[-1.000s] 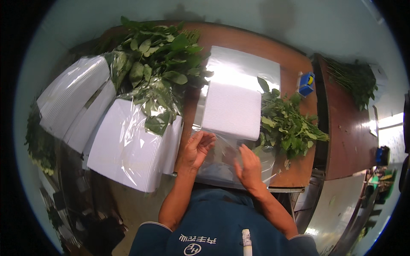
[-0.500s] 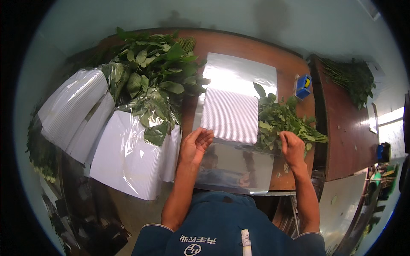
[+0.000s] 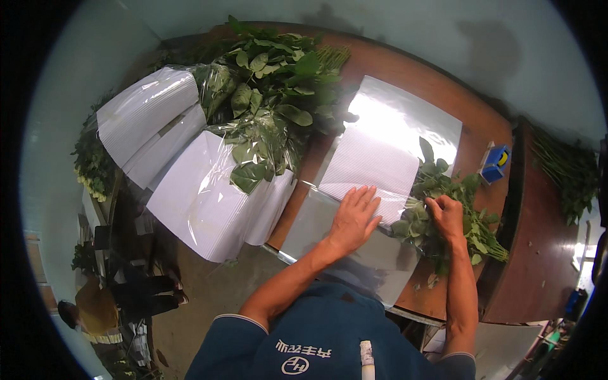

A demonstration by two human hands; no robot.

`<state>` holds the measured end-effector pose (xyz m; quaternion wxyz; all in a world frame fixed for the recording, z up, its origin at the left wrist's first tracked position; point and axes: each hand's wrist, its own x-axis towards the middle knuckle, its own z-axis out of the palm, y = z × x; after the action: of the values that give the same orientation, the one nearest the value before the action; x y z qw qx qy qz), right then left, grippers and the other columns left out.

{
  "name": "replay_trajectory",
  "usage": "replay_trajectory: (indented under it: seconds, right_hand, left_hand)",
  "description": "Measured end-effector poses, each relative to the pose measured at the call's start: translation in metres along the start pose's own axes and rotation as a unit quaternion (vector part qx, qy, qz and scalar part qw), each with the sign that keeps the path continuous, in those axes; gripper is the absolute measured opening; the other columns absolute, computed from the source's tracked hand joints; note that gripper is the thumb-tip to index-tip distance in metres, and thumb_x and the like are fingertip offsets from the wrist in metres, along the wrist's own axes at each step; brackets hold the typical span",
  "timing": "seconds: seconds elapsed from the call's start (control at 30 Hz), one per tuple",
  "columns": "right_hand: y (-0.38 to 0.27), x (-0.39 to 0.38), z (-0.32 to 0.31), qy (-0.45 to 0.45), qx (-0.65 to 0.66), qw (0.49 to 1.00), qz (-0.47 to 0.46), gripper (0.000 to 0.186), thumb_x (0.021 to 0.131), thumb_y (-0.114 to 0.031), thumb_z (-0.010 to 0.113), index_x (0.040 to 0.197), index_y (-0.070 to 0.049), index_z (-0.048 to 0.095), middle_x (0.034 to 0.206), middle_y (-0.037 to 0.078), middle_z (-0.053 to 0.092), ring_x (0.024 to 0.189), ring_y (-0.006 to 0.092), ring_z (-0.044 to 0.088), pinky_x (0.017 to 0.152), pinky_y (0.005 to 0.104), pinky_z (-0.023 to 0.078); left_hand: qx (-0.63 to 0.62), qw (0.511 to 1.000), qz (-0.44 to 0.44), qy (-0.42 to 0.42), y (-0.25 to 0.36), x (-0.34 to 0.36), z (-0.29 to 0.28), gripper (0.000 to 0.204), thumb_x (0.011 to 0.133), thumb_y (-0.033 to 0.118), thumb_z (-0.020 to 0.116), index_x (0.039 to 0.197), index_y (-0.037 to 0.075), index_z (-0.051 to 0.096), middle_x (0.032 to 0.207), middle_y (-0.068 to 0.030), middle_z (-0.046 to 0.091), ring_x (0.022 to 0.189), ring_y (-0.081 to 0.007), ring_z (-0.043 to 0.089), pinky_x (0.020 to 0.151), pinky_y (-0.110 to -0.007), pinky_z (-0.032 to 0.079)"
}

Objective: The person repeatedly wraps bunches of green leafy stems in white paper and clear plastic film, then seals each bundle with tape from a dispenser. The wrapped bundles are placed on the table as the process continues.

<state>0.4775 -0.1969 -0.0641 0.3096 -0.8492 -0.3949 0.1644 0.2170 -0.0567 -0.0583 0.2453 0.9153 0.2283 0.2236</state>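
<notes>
My left hand [image 3: 354,218] lies flat, fingers stretched out, on the lower part of the white corrugated paper [image 3: 373,158]. That paper rests on glossy clear film [image 3: 421,117] spread over the table. At its right edge a bunch of leafy green stems [image 3: 472,209] lies with its cut ends pointing right. Over those leaves my right hand [image 3: 447,215] is closed, thumb and fingers pinched together. What sits between its fingertips, if anything, is too small to make out. The flower heads of this bunch do not show.
White-wrapped bouquets [image 3: 196,196] and a heap of leafy stems [image 3: 272,69] occupy the left. A blue tape dispenser [image 3: 495,163] stands by the table's right edge. More stems [image 3: 560,164] lie on a reddish-brown surface beyond. A person [image 3: 101,304] is at lower left.
My left hand has come down from a raised, curled pose to lie flat on the corrugated paper. My right hand has moved onto the leaves beside the paper. The view has turned, showing a person at left.
</notes>
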Motion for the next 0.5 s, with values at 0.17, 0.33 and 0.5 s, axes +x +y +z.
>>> replay_trajectory:
  seconds: [0.17,0.33,0.5]
  right_hand:
    - [0.009,-0.005,-0.009,-0.032,0.039,0.998,-0.022,0.028,0.089,-0.021,0.080,0.081,0.004,0.071,0.063,0.015,0.065,0.053,0.0186,0.057,0.055,0.0348,0.046]
    - [0.011,-0.002,-0.027,-0.094,0.097,0.991,0.021,0.024,0.090,-0.019,0.079,0.083,0.003,0.073,0.065,0.008,0.068,0.059,0.0107,0.058,0.056,0.0313,0.047]
    - [0.026,0.003,-0.064,-0.110,0.097,0.989,0.016,0.019,0.089,-0.017,0.078,0.088,0.002,0.074,0.071,0.008,0.070,0.066,0.0106,0.060,0.062,0.0313,0.050]
  left_hand:
    - [0.057,0.998,0.017,-0.016,-0.005,0.002,0.004,0.043,0.093,0.022,0.071,0.130,0.002,0.065,0.148,-0.0212,0.053,0.141,-0.0372,0.045,0.120,-0.051,0.031]
    - [0.068,0.997,0.023,-0.032,-0.004,0.011,0.000,0.047,0.094,0.025,0.069,0.131,-0.003,0.062,0.148,-0.0261,0.052,0.142,-0.0389,0.045,0.121,-0.052,0.029]
    - [0.087,0.993,0.047,-0.069,-0.007,0.020,0.010,0.055,0.092,0.028,0.071,0.130,-0.010,0.060,0.147,-0.0272,0.053,0.141,-0.0407,0.046,0.122,-0.053,0.030]
